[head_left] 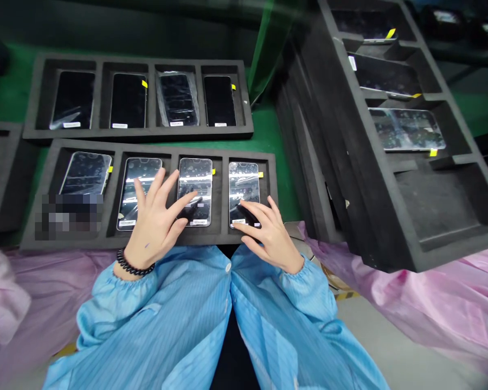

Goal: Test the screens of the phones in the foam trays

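Observation:
Both my hands are over the near black foam tray [219,234], which has a smartphone in each compartment. My left hand [156,216] has its fingers spread above the second smartphone [130,187] and the third smartphone [195,176]; whether the fingertips touch the glass I cannot tell. My right hand [268,230] is open, fingers stretched over the lower part of the rightmost smartphone [244,179]. Neither hand grips anything. The leftmost smartphone [86,168] is partly covered by a blurred patch. White labels and yellow tabs show on some phones.
A second foam tray [138,134] with several phones, one in a clear bag [178,100], lies behind on the green surface [264,130]. To the right rises a stack of foam trays [350,179], phones in its top one. Pink garments [410,298] show on both sides.

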{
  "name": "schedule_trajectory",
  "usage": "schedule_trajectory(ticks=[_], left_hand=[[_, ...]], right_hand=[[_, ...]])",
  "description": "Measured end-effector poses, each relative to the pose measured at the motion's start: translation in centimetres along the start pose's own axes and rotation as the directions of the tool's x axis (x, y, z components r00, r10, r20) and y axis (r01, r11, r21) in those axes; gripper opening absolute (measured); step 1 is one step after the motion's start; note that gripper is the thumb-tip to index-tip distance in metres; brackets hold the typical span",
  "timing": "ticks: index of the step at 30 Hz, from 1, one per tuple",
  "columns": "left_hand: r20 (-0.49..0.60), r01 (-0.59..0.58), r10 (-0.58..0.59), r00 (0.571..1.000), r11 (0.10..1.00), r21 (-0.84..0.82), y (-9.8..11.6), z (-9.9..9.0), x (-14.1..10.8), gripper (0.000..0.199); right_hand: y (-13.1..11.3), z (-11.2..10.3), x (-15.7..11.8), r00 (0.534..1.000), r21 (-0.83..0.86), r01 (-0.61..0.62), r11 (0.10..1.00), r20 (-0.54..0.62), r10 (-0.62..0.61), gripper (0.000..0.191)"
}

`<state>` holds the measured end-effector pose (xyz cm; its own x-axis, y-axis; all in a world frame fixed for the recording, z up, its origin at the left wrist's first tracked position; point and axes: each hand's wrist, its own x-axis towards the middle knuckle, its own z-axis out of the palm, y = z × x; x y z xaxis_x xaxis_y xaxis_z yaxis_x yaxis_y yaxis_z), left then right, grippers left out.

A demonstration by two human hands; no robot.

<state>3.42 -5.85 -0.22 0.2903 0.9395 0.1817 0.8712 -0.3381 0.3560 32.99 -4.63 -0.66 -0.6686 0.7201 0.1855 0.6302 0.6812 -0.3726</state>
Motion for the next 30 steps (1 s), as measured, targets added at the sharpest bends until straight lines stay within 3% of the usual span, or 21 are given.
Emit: schedule_trajectory(ticks=[7,18,24,30], left_hand=[[-0.106,-0.014,0.012,0.994,1.000,-0.026,-0.4,-0.4,-1.7,0.050],[-0.029,-0.003,0.002,1.000,0.999,-0.044,-1.2,-0.2,-2.5,0.048],[0.045,-0.029,0.029,0.999,1.000,-0.006,-1.4,1.0,-1.9,0.045],[-0.055,-0.001,-0.001,0.999,0.999,-0.041,-1.5,0.3,-2.9,0.052]], right_hand=[[0.7,0.1,-1.2,0.994,0.012,0.028,1.000,-0.105,-0.027,0.028],[2.1,-1.0,-3.9,0.983,-0.021,-0.103,0.995,-0.158,0.098,0.030],[-0.2,-0.3,-0.4,0.984,-0.007,-0.067,0.998,-0.169,0.064,0.033],[-2.9,1.8,5.3,1.000,-0.016,0.012,1.000,0.015,-0.012,0.038]])
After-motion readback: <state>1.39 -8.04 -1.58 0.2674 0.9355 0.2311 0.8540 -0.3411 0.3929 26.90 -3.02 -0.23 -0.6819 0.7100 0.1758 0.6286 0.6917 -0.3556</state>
